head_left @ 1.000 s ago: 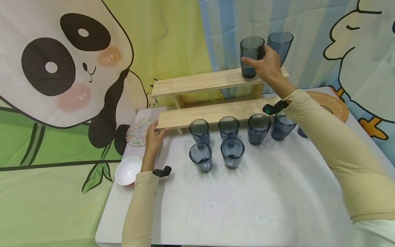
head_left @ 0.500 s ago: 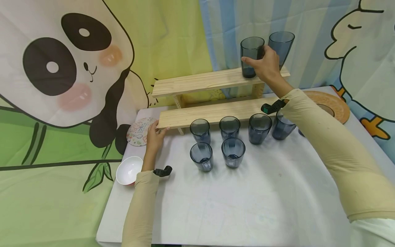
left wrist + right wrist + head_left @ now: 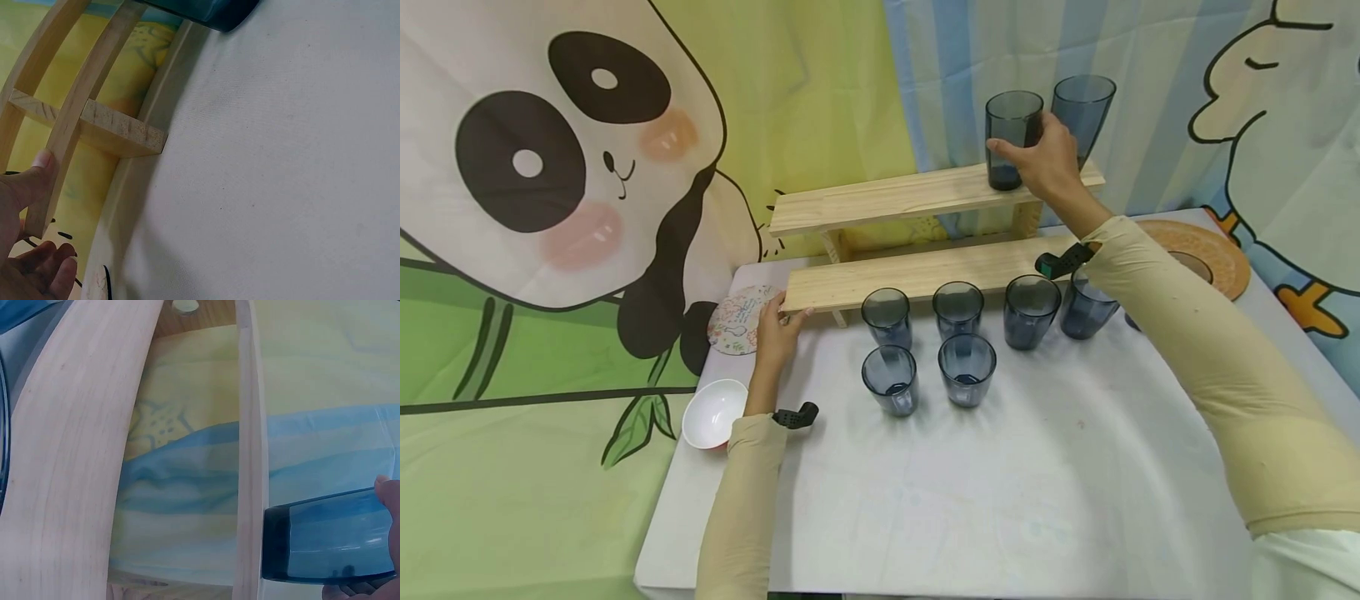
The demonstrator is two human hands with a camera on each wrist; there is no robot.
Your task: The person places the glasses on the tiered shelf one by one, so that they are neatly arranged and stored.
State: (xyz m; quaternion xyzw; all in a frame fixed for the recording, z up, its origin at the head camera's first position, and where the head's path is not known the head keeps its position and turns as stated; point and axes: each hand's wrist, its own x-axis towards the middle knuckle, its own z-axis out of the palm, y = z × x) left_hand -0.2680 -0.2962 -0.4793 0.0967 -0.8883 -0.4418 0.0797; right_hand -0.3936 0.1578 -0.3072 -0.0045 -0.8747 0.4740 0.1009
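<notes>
A two-tier wooden shelf (image 3: 880, 278) stands along the back of the table. My right hand (image 3: 1051, 162) grips a tall blue-grey drinking glass (image 3: 1004, 158), upright at the right part of the upper board (image 3: 880, 200). In the right wrist view the base of this glass (image 3: 331, 537) meets the board's edge. Just right of it, partly behind my hand, is a second glass (image 3: 1084, 108). My left hand (image 3: 775, 337) holds the left end of the lower board; in the left wrist view the thumb (image 3: 41, 160) presses its face and the fingers (image 3: 44, 265) curl at the other side.
Several more glasses (image 3: 967, 372) stand on the white tablecloth (image 3: 940, 500) before the shelf. A white bowl (image 3: 713, 414) and a floral round mat (image 3: 741, 320) lie at the left. A round wooden board (image 3: 1221, 258) is at the right, partly behind my sleeve. Printed curtains hang behind.
</notes>
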